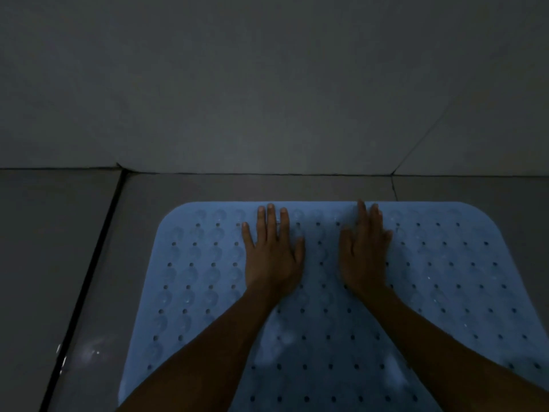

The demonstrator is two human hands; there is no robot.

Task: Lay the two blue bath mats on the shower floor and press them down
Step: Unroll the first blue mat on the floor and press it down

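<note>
Both palms lay flat, fingers spread, on the blue bath mat (430, 278) near its far edge: left hand (271, 254), right hand (364, 251). The mat lay on the grey shower floor (74, 248) (its near edge cut off; dim light blurred the details).

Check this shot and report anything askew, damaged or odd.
Little stands out. The blue mat lies flat, its far edge roughly parallel to the wall, under the flat left hand and right hand. Only one mat shows. A faint whitish smear marks the floor.
</note>
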